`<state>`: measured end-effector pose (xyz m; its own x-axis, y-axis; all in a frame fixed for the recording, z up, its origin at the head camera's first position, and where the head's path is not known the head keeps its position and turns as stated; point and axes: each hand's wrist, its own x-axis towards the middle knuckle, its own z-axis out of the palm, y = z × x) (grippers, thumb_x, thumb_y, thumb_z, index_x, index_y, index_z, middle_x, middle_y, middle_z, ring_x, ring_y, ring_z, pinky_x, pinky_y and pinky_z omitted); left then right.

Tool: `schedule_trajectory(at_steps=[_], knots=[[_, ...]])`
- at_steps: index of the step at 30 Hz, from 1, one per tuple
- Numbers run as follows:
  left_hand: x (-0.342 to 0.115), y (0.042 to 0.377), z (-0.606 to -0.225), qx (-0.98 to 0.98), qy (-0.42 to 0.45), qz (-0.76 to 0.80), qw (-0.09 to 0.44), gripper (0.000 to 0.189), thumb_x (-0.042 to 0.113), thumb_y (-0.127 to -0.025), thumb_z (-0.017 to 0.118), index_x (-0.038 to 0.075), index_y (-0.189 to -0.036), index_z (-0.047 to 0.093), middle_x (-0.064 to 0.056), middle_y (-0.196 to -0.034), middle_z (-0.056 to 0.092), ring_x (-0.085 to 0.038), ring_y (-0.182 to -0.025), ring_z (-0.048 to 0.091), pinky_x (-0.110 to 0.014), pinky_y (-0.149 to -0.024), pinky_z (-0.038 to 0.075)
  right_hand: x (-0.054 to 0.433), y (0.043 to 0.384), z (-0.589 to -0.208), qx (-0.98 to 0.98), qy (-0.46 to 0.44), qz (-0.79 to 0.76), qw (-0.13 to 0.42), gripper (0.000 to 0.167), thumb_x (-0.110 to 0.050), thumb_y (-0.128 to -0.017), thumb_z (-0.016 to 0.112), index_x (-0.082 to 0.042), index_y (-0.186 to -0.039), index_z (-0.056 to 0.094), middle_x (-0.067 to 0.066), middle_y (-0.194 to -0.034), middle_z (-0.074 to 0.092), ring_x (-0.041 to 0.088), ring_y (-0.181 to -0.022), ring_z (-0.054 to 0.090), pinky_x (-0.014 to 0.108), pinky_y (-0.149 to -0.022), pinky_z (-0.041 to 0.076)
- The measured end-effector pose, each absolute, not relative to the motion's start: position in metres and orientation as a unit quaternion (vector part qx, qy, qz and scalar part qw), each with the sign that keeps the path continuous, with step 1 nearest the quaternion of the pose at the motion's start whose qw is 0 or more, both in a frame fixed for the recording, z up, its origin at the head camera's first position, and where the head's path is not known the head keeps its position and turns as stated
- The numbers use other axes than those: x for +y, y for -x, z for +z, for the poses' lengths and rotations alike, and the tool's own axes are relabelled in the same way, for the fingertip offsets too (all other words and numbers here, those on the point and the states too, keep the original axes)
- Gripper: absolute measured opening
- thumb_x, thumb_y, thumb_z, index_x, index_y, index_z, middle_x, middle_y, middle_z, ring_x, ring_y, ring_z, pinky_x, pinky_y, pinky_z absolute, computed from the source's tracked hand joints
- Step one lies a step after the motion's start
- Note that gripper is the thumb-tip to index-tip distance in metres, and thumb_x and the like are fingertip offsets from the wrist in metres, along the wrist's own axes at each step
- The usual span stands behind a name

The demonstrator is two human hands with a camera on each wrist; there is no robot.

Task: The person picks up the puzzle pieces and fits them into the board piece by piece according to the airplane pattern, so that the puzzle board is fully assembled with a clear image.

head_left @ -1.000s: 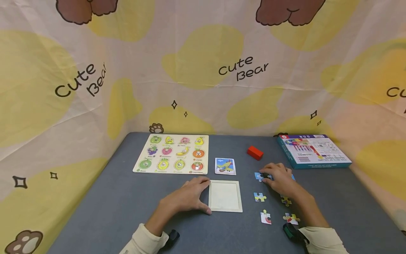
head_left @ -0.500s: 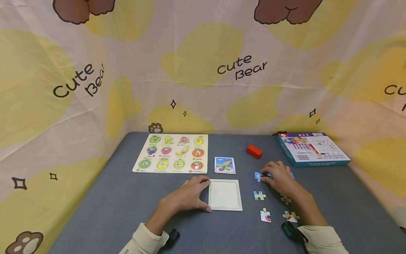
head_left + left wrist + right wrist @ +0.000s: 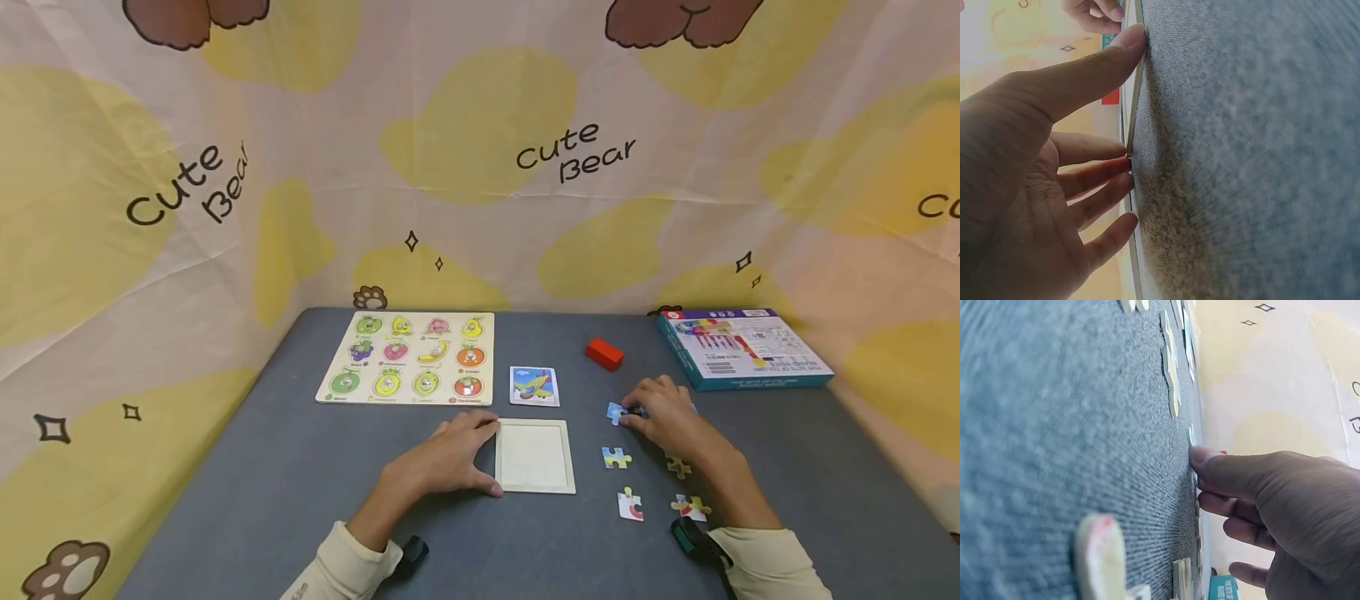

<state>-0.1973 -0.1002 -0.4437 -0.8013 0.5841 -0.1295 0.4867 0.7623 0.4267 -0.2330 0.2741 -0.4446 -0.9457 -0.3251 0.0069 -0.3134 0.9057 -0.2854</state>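
Note:
My left hand holds the left side of a shallow white puzzle tray, thumb at the near corner and forefinger at the far one. In the left wrist view the thumb and fingertips meet the edge of the tray. My right hand pinches a blue jigsaw piece low over the table, partly covered by the thumb and forefinger. Under and beside that arm lie more jigsaw pieces: a blue-and-yellow one, a white-and-pink one, a yellow one and a red-and-yellow one.
Behind the tray lies a square airplane picture. A fruit board is at the back left, a red block at the back. The flat teal box stands at the back right, near the printed cloth wall.
Both hands keep their places at the tray and the jigsaw piece. The right fingers shift only slightly, and the whole head view has drifted a little.

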Motion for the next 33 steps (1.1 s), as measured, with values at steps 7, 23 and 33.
schedule_trajectory(at_steps=[7, 23, 33], knots=[[-0.099, 0.197, -0.442, 0.930, -0.286, 0.190, 0.132, 0.094, 0.052, -0.085, 0.087, 0.007, -0.159, 0.049, -0.007, -0.163, 0.044, -0.027, -0.147, 0.041, -0.052, -0.118, 0.036, 0.274, 0.233, -0.445, 0.978, 0.167, -0.127, 0.012, 0.026, -0.025, -0.098, 0.077, -0.005, -0.114, 0.078, 0.013, -0.115, 0.068, 0.036, -0.111, 0.050, 0.055, -0.090, 0.037], [-0.103, 0.196, -0.441, 0.928, -0.289, 0.195, 0.130, 0.091, 0.050, -0.087, 0.085, 0.006, -0.158, 0.049, -0.007, -0.163, 0.045, -0.028, -0.147, 0.042, -0.053, -0.118, 0.035, 0.218, 0.216, -0.428, 0.956, 0.247, -0.157, -0.033, 0.022, -0.023, -0.096, 0.079, -0.008, -0.112, 0.079, 0.007, -0.111, 0.068, 0.028, -0.106, 0.051, 0.051, -0.091, 0.041], [-0.102, 0.195, -0.441, 0.931, -0.291, 0.188, 0.120, 0.091, 0.051, -0.087, 0.085, 0.007, -0.158, 0.049, -0.006, -0.163, 0.046, -0.027, -0.148, 0.043, -0.053, -0.117, 0.036, 0.171, 0.214, -0.433, 0.939, 0.309, -0.144, -0.042, 0.020, -0.022, -0.095, 0.081, -0.008, -0.108, 0.078, 0.004, -0.107, 0.068, 0.023, -0.102, 0.051, 0.043, -0.087, 0.042]])
